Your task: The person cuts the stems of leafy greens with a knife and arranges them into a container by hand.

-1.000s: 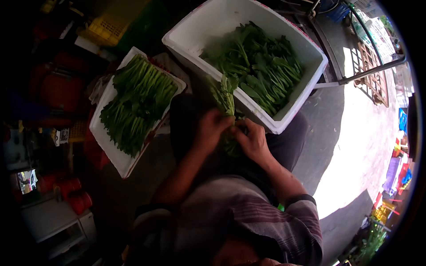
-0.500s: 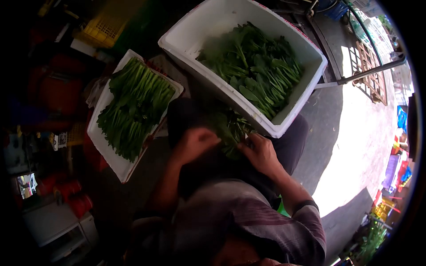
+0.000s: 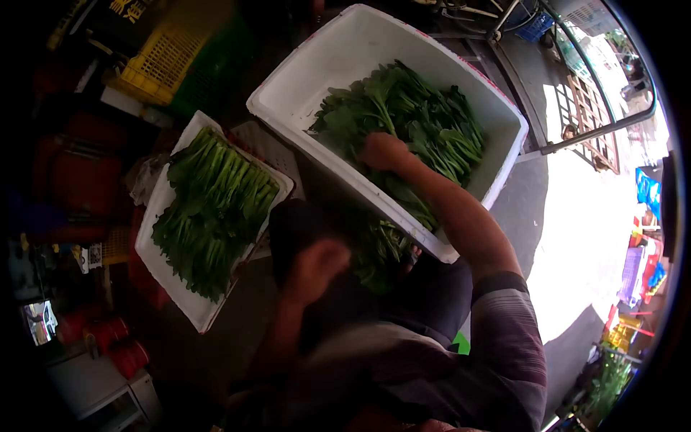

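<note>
Left of the foam box (image 3: pixel 309 79), we see a shallow tray (image 3: pixel 169 277) of leafy stems (image 3: pixel 216 209), aligned, probably so that they lie flat; on the box's near side, our left hand (image 3: pixel 320 266) is blurred, its finger state untellable, beside loose leaves (image 3: pixel 380 252) at the lap, apparently for easy reach; inside the box, our right hand (image 3: pixel 385 151) curls its fingers together at heaped greens (image 3: pixel 443 137), any grip being hidden

The person's right hand (image 3: pixel 385 153) reaches into the deep white foam box (image 3: pixel 317 79), on its leafy greens (image 3: pixel 439 122). The left hand (image 3: pixel 322 268) is blurred, near loose leaves (image 3: pixel 378 252); a shallow white tray (image 3: pixel 160 268) holds aligned green stalks (image 3: pixel 230 169).
</note>
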{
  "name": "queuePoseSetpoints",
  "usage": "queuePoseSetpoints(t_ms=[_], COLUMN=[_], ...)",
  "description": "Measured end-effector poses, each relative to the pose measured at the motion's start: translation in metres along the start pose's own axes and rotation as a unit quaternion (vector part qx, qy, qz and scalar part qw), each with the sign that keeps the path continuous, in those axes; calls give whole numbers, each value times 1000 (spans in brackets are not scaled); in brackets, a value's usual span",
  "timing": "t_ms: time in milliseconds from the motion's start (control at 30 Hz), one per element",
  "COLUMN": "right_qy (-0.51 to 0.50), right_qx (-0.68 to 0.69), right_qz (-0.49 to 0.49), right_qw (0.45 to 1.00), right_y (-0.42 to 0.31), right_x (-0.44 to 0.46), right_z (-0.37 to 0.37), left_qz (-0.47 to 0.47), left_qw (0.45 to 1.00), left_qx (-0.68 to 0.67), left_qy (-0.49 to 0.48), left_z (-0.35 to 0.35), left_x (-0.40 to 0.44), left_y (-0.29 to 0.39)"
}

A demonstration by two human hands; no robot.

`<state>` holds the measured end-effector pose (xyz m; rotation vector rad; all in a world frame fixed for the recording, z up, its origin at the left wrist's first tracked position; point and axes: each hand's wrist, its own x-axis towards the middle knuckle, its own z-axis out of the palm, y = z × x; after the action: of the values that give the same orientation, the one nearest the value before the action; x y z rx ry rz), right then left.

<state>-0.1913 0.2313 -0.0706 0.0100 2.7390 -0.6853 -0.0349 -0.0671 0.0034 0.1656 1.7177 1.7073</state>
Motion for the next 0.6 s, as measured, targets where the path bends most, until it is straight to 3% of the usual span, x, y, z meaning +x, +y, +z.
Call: queuePoseSetpoints(t_ms=[100, 300, 367, 600], right_qy=[-47, 25, 79, 150], right_qx=[-19, 27, 111, 196], right_qz=[25, 2, -47, -40], right_qw=[998, 999, 990, 968], right_y=[-12, -5, -12, -71], right_x=[5, -1, -21, -132], right_z=[8, -18, -42, -104], left_qz=[-1, -2, 19, 113], left_qw=[1000, 999, 999, 986], left_qx=[-24, -33, -28, -74], left_qy=[10, -5, -15, 92], left_z=[-7, -7, -5, 24], left_x=[-2, 9, 21, 47], left_y=[-4, 5, 13, 72])
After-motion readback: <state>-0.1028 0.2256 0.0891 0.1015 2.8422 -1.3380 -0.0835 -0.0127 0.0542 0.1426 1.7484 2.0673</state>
